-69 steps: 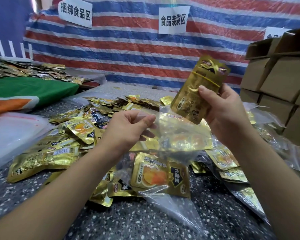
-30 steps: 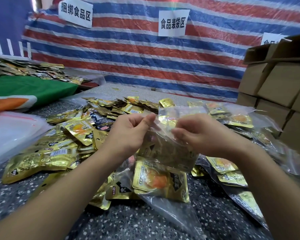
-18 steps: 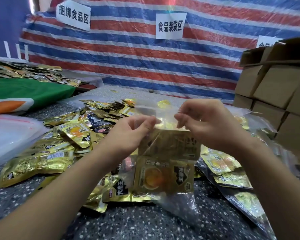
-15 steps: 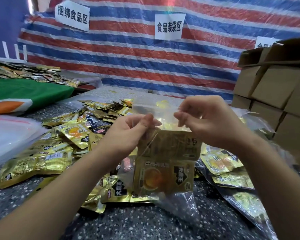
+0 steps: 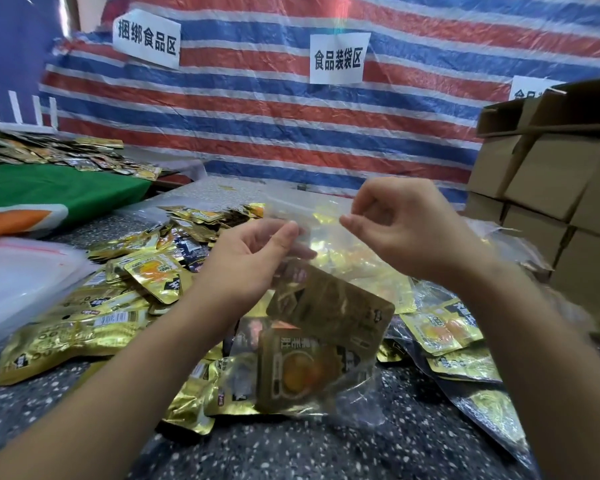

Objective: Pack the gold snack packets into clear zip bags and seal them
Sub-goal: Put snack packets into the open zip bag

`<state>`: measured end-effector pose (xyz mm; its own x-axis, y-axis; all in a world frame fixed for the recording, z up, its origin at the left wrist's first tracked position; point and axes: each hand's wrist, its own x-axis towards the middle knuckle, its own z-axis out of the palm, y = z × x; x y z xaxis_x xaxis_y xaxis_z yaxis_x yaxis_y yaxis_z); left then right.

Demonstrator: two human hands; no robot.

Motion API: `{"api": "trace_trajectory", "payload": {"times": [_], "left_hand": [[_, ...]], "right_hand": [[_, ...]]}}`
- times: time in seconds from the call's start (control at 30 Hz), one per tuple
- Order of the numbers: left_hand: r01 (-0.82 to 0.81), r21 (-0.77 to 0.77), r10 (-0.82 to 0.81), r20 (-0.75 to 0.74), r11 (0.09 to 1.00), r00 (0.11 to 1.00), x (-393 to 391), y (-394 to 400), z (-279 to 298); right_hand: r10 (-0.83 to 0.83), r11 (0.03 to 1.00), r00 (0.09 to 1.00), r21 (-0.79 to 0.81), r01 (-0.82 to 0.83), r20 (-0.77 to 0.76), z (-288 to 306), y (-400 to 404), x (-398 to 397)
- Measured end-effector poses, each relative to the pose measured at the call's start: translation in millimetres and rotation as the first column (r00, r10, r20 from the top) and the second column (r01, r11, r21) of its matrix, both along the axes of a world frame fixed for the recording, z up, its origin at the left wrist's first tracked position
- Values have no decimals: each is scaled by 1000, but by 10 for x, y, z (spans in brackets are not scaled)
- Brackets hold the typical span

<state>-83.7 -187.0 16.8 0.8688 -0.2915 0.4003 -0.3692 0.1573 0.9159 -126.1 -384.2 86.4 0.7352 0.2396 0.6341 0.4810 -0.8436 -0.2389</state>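
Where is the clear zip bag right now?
Head view, centre: the clear zip bag hangs between the left hand and right hand, above the speckled table.

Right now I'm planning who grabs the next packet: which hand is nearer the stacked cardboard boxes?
Right. The right hand pinches the clear zip bag on the side toward the cardboard boxes; the left hand holds the bag's opposite edge, farther away.

You've got one view only: head cam, wide-angle, looking forward and down over your forearms across the table (image 5: 326, 452) to the striped tarp (image 5: 291, 133) at the back. It sits close, so your left hand (image 5: 246, 261) and right hand (image 5: 406, 230) land mid-frame, with boxes (image 5: 551, 188) cut off at the right edge and straight lines bowing near the borders. No second view, so nothing overlaps.
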Motion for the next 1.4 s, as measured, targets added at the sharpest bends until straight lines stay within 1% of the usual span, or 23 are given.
{"api": "trace_trajectory", "payload": {"times": [0.07, 0.17, 0.2, 0.33, 0.37, 0.43, 0.47, 0.6, 0.7, 0.77, 0.87, 0.97, 1.03, 1.1, 1.27, 1.4], "left_hand": [[-33, 36, 34, -29, 999, 999, 76, -29, -92], [-92, 102, 94, -20, 991, 995, 162, -83, -225], [-96, 123, 100, -24, 988, 995, 181, -94, -253], [-58, 167, 74, -93, 984, 993, 226, -103, -285], [-42, 167, 60, -102, 985, 993, 223, -105, -285], [-38, 140, 52, -103, 990, 993, 223, -104, -280], [-60, 119, 71, -91, 991, 993, 226, -99, -280], [-237, 84, 235, 30, 968, 972, 289, -61, -295], [-285, 93, 278, 84, 954, 957, 315, -40, -320], [-280, 104, 272, 86, 954, 959, 312, -37, -328], [-240, 82, 238, 38, 967, 971, 302, -31, -307], [-180, 47, 180, -9, 983, 984, 291, -18, -268], [-157, 53, 157, -8, 986, 988, 280, -16, -258], [-151, 64, 151, 1, 986, 989, 272, -22, -263], [-164, 74, 162, 33, 984, 986, 273, -39, -273], [-195, 111, 186, 90, 974, 978, 279, -30, -294]], "right_hand": [[-48, 999, 999, -11, 48, -19, -81, -21, 69], [-104, 993, 994, -53, 102, -38, -166, -5, 174], [-100, 994, 992, -53, 96, -71, -178, 23, 214], [-66, 994, 944, -106, 33, -322, -214, 186, 378], [-50, 995, 939, -100, 17, -340, -233, 226, 404], [-20, 999, 947, -45, 6, -320, -266, 272, 442], [-12, 1000, 949, -25, 4, -315, -280, 277, 458], [-15, 1000, 935, -24, 8, -354, -333, 256, 504], [6, 1000, 932, -4, -8, -363, -373, 250, 515], [31, 1000, 934, 11, -29, -355, -399, 265, 522], [70, 997, 938, 42, -59, -340, -410, 281, 532], [133, 988, 917, 125, -92, -376, -381, 246, 527], [154, 983, 899, 153, -98, -410, -353, 214, 512], [154, 984, 891, 144, -101, -428, -333, 201, 502], [115, 992, 906, 93, -84, -408, -320, 202, 490], [87, 996, 898, 62, -67, -431, -338, 204, 505]]}}
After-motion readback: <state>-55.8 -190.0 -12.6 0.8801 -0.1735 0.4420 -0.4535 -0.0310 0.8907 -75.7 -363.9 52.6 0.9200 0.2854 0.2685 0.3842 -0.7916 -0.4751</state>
